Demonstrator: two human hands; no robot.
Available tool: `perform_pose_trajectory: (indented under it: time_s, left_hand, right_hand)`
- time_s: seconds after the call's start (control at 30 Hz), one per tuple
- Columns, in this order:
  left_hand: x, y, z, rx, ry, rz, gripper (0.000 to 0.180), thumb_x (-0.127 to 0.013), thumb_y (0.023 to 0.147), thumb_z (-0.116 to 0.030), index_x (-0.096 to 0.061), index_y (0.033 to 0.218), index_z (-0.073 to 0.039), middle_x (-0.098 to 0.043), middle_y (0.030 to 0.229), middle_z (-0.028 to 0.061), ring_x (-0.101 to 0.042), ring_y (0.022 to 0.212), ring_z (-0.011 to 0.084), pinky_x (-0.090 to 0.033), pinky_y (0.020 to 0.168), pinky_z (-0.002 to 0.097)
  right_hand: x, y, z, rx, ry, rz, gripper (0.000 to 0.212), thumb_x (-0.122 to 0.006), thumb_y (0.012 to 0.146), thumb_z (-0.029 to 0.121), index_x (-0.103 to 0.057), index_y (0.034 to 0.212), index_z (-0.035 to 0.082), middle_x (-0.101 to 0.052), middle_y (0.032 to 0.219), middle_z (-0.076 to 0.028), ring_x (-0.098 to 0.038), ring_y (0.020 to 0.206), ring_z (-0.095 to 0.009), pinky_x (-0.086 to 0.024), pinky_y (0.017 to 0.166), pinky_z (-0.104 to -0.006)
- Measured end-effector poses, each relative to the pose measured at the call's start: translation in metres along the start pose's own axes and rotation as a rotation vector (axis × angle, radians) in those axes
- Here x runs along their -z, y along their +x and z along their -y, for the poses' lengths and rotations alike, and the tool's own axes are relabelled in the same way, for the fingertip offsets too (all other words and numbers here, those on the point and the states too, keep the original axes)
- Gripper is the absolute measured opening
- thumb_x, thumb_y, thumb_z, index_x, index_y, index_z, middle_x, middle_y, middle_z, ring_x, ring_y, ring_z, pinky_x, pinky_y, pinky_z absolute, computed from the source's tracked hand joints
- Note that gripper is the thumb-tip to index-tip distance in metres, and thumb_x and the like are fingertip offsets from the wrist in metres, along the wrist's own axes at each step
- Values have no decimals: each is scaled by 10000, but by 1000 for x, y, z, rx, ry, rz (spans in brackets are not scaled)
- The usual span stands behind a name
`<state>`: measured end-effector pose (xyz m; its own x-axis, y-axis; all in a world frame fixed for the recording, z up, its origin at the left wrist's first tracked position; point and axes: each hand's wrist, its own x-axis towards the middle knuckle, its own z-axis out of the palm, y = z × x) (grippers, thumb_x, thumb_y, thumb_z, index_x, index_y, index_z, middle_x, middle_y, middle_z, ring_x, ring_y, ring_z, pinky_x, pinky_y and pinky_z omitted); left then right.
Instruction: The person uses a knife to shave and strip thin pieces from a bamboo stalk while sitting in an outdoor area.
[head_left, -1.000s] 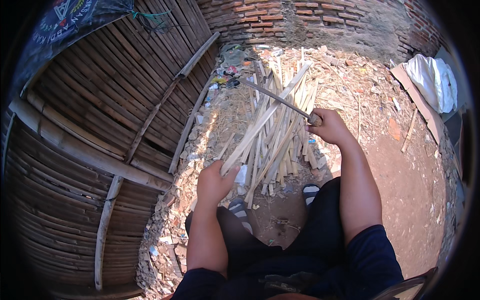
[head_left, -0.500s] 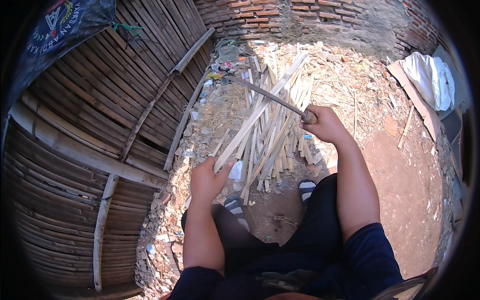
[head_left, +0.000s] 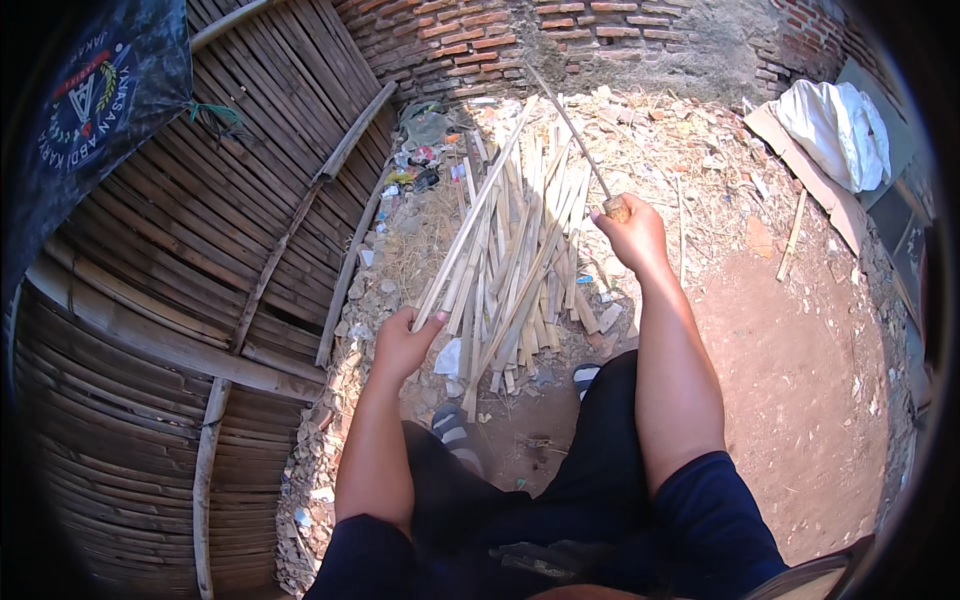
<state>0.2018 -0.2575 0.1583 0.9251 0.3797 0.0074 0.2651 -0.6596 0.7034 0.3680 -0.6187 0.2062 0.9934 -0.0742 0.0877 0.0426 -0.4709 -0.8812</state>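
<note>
My left hand point(head_left: 402, 345) is closed around the near end of a long pale wooden strip point(head_left: 473, 215). The strip slants up and away to the right, over the left side of a pile of similar strips point(head_left: 528, 285) on the ground. My right hand point(head_left: 637, 238) grips the short wooden handle of a machete point(head_left: 572, 131). Its long, narrow dark blade points forward and to the left, beyond the pile's right side and apart from the held strip.
A bamboo slat wall point(head_left: 230, 190) runs along the left, with a dark printed banner point(head_left: 110, 120) above. At the back rises a brick wall point(head_left: 600, 40). A white sack point(head_left: 832, 130) lies at the right by a brown board point(head_left: 800, 165). Rubble covers the ground.
The machete has swung away from the strip, its blade turning from pointing left to pointing forward. The strip in my left hand now stands at a steeper angle.
</note>
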Motion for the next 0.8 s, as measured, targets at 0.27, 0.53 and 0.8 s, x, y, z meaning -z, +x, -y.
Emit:
perform_pose_trajectory:
  time_s: [0.27, 0.53, 0.8]
  left_hand:
    - [-37, 123, -34, -137, 382, 17, 860, -824, 892, -582, -580, 1426, 47, -691, 1252, 244, -689, 1157, 300, -562, 960, 444]
    - [-126, 100, 164, 432, 266, 225, 973, -816, 840, -635, -583, 1439, 96, -682, 1364, 313, -669, 1294, 405, -513, 1116, 437]
    - [-189, 41, 188, 587, 525, 389, 1078, -847, 779, -590, -470, 1507, 111, -568, 1507, 331, -596, 1386, 435, -516, 1150, 447]
  right_hand:
    - [22, -9, -9, 133, 6, 45, 287, -844, 875, 274, -765, 1018, 37, -765, 873, -158, -735, 803, -286, -557, 780, -416]
    - [34, -6, -17, 174, 67, 65, 350, -852, 878, 275, -779, 1097, 11, -787, 918, -175, -755, 837, -291, -566, 809, -410]
    - [33, -9, -13, 125, 95, 70, 279, -851, 886, 264, -765, 999, 23, -753, 807, -59, -674, 730, -144, -531, 718, -338]
